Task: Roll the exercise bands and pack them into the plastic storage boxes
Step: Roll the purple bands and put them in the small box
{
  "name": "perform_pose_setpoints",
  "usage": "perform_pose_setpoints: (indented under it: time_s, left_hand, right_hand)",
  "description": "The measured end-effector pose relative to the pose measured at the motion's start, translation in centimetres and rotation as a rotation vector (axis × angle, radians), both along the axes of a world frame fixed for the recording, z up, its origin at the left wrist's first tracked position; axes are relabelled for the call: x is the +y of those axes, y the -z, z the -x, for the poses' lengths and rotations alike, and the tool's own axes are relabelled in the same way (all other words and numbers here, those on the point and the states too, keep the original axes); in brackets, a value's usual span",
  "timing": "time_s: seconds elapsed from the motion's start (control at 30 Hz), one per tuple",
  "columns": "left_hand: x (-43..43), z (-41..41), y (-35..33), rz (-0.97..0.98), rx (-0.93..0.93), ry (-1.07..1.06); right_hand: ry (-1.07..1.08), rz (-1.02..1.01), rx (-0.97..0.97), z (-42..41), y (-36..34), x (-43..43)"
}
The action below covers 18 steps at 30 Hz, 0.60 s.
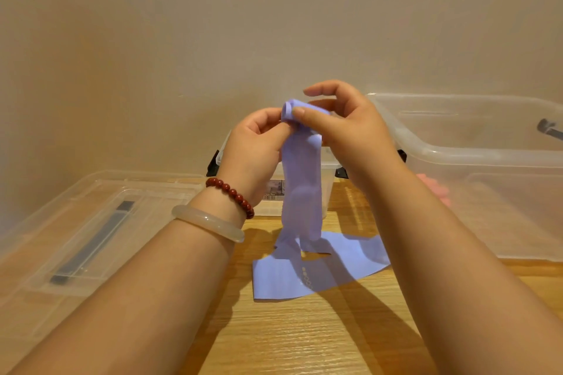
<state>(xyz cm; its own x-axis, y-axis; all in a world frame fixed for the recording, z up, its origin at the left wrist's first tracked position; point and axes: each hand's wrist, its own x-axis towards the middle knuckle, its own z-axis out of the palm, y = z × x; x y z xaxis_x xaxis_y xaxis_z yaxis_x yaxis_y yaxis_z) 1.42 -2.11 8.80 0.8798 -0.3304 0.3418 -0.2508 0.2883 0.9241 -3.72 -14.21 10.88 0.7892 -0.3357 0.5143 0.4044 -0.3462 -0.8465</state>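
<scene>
Fingers of both hands, left (253, 146) and right (341, 128), pinch the rolled top end of a thin lilac elastic exercise band (301, 192), its tail on the wooden table (304, 338); small clear plastic storage box (327, 173) behind.

The small box (327, 186) behind the hands is mostly hidden: the left hand (253, 155), the right hand (344, 134) and the hanging purple band (301, 192) cover its front, and its label (274, 190) is too small to read. The pink thing (434, 189) shows only as a blur through the large box (475, 143), whose right side runs off the frame. A dark part (548, 129) there is cut off too. The lid (91, 222) is clipped at the left edge.
</scene>
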Motion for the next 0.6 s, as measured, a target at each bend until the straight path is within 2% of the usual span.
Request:
perform_pose_setpoints:
  time_s: [0.2, 0.33, 0.5, 0.6]
  left_hand:
    - [0.9, 0.2, -0.1, -0.068, -0.030, 0.080]
    - [0.7, 0.5, -0.1, -0.037, -0.009, -0.010]
    - [1.0, 0.1, 0.6, -0.039, -0.007, -0.101]
    - [1.2, 0.1, 1.1, -0.106, -0.008, -0.106]
  right_hand:
    - [0.081, 0.064, 0.034, 0.0, 0.3, 0.4]
    - [0.106, 0.071, 0.053, -0.2, 0.2, 0.7]
    - [-0.022, 0.116, 0.103, 0.5, 1.0, 0.3]
    - [0.012, 0.046, 0.018, 0.1, 1.7, 0.1]
